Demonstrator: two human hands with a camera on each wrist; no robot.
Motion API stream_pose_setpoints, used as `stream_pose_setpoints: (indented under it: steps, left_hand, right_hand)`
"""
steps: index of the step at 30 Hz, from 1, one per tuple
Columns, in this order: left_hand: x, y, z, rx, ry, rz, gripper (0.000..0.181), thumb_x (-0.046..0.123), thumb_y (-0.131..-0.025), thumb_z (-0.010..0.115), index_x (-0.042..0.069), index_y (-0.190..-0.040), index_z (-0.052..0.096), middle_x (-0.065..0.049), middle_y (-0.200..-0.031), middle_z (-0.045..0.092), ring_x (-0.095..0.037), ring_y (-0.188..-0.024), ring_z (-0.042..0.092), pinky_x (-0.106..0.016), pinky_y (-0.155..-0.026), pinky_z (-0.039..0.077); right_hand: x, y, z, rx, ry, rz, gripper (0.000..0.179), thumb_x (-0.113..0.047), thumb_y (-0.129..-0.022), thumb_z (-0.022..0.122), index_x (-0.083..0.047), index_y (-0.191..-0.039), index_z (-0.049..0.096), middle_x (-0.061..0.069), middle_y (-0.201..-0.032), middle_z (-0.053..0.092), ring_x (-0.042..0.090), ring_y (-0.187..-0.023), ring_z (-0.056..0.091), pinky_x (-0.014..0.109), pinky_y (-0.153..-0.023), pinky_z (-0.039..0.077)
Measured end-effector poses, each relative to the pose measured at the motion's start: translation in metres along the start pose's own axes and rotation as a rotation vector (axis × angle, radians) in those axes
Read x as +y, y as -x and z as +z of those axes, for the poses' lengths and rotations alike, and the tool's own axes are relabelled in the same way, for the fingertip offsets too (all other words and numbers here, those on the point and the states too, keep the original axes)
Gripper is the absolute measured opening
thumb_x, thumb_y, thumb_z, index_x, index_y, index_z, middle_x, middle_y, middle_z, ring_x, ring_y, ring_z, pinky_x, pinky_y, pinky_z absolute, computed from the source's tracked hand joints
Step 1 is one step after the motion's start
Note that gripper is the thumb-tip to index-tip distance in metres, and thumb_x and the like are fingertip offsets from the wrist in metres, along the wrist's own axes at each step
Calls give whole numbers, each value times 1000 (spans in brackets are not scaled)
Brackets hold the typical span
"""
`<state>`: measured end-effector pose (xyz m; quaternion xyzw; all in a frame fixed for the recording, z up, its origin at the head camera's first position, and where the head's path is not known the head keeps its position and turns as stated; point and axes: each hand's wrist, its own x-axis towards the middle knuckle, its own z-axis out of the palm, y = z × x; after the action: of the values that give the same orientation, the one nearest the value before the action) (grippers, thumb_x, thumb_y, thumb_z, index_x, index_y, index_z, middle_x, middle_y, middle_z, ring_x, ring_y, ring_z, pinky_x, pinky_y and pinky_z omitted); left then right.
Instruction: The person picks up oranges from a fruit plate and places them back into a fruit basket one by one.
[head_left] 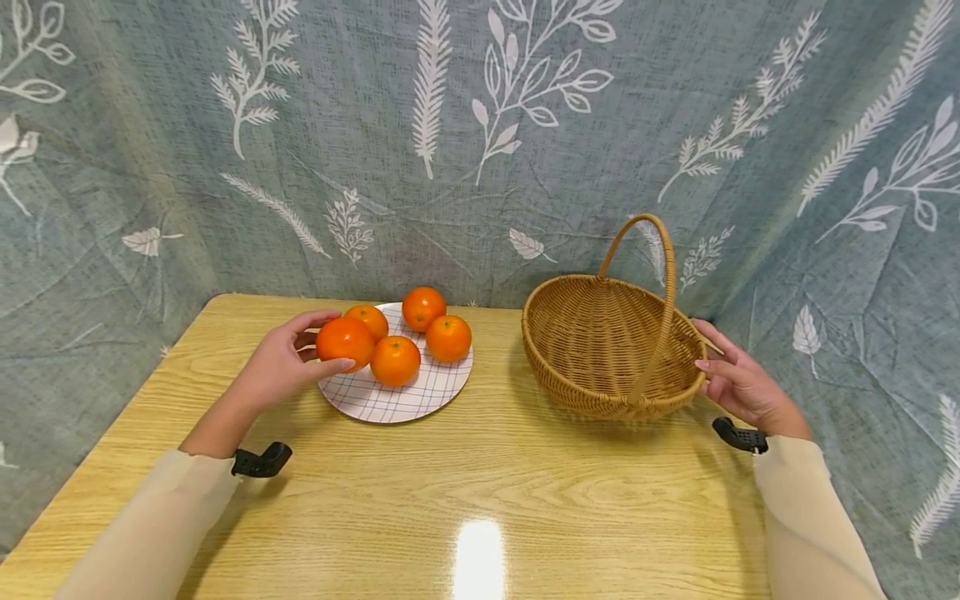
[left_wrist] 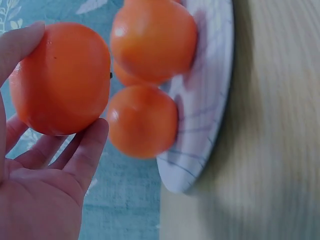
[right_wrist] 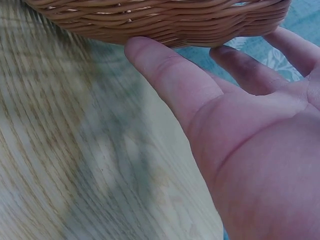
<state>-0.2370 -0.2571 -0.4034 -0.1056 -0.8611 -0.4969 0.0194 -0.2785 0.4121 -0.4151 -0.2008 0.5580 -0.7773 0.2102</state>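
Note:
My left hand (head_left: 288, 358) holds a smooth, glossy orange-red persimmon (left_wrist: 62, 80) between thumb and fingers. In the left wrist view the fruit is raised beside the others, and a small dark tip shows at its side. Beneath and beside it lies a white plate (head_left: 375, 408) with a thin grid pattern. On the plate sit several round orange fruits, among them an orange (head_left: 396, 362) in front and a redder, shiny fruit (head_left: 423, 308) at the back. My right hand (head_left: 738, 383) touches the right side of a wicker basket (head_left: 592, 333), its fingers fairly straight against the outside.
The basket's tall arched handle (head_left: 667, 275) rises above its rim, and woven wicker shows inside. Everything rests on a light wooden table (head_left: 390, 500). A grey-green curtain (head_left: 375, 150) with white leaf prints hangs behind and at both sides.

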Motion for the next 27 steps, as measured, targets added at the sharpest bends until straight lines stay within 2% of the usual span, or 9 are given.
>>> stream_pose_setpoints:
  steps: [3, 9, 16, 23, 27]
  left_hand:
    - [7, -4, 3, -9, 27, 4, 78, 32, -87, 84, 12, -152, 47, -12, -150, 51, -27, -123, 59, -9, -88, 52]
    - [22, -15, 10, -17, 91, 39, 76, 25, -87, 85, 11, -152, 48, -12, -149, 52, -30, -124, 59, -10, -89, 53]
    - [38, -28, 21, -58, 166, 48, 74, 25, -88, 83, 15, -153, 47, -11, -150, 52, -33, -132, 58, -19, -88, 58]
    - [51, -46, 36, -81, 188, 56, 75, 26, -88, 84, 14, -152, 48, -12, -149, 53, -33, -133, 58, -26, -96, 58]
    - [60, -57, 48, -105, 199, 61, 74, 26, -87, 84, 15, -151, 49, -12, -147, 56, -32, -130, 60, -35, -100, 58]
  right_hand:
    - [0, 1, 0, 0, -3, 1, 73, 10, -107, 29, -19, -167, -1, 4, -150, 48, 18, -120, 65, 34, -94, 60]
    - [-1, 1, 0, 1, 14, 5, 71, 9, -107, 29, -24, -167, 11, 3, -151, 46, 18, -124, 64, 35, -97, 59]
    - [-1, 0, -2, 14, 30, 8, 74, 9, -107, 30, -17, -167, -4, 3, -150, 46, 18, -122, 65, 36, -96, 59]
    - [0, -1, -2, 26, 62, 2, 73, 9, -107, 32, -16, -166, -2, 3, -149, 46, 17, -122, 64, 35, -94, 60]
    - [0, 0, -1, 28, 63, 7, 73, 9, -106, 33, -16, -167, -1, 3, -149, 47, 17, -122, 64, 35, -95, 60]
